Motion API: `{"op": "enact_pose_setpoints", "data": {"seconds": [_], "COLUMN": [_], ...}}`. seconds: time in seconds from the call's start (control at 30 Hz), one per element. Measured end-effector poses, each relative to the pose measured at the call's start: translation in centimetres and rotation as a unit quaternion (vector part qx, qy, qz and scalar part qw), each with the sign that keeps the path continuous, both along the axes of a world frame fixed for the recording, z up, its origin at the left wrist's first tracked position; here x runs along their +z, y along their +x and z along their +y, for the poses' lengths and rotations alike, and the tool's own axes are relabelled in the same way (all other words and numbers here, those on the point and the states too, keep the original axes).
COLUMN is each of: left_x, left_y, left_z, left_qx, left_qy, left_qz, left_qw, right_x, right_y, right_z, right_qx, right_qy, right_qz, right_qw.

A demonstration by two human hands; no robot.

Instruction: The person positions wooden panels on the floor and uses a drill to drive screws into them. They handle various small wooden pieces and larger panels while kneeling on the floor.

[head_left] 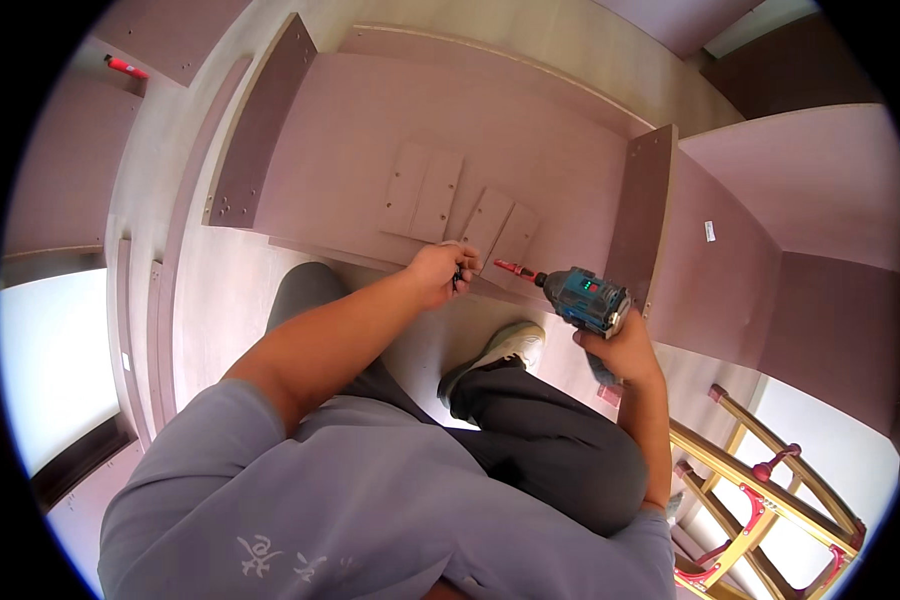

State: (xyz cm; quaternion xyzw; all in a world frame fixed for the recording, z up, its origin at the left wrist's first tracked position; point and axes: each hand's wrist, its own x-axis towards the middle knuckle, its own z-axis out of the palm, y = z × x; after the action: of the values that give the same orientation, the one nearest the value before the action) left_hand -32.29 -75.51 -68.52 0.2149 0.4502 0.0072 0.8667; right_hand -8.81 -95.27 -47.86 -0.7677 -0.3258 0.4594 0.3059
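Observation:
My right hand (625,348) grips a blue-and-black cordless drill (588,298) by its handle. Its red-tipped bit (515,269) points left, toward my other hand. Just left of the tip, my left hand (448,272) is closed with the fingers pinched together. Something small and dark shows between them, too small to name. Beyond both hands lies a shallow pinkish-brown cabinet carcass (370,110) with raised sides. Several narrow boards with small holes (420,190) rest flat on its panel, right beyond my left hand.
A gold-coloured ladder (760,480) with red fittings lies at the lower right. Another cabinet carcass (720,290) stands to the right. Long strips of board (160,340) lie on the floor at left, and a red tube-shaped object (125,67) is at the far left.

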Motion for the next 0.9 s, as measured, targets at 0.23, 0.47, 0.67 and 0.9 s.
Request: {"op": "enact_pose_setpoints", "data": {"seconds": [0.23,0.47,0.67,0.9], "left_x": [3.1,4.1,3.2,5.0], "left_y": [0.2,1.1,2.2,2.6], "left_z": [0.5,0.0,-0.7,-0.6], "left_qx": [0.104,0.098,-0.016,-0.553], "left_qy": [-0.047,-0.046,-0.008,0.561], "left_qz": [-0.043,-0.049,-0.099,0.067], "left_qw": [0.992,0.993,0.995,0.612], "right_x": [-2.7,-2.8,-2.9,-7.8], "right_y": [0.3,0.3,0.2,4.2], "right_z": [-0.6,-0.6,0.1,0.7], "right_qx": [0.044,0.047,0.044,-0.034], "right_qy": [0.014,0.012,-0.014,-0.052], "right_qz": [0.007,0.009,-0.036,-0.113], "right_qw": [0.999,0.999,0.998,0.992]}}
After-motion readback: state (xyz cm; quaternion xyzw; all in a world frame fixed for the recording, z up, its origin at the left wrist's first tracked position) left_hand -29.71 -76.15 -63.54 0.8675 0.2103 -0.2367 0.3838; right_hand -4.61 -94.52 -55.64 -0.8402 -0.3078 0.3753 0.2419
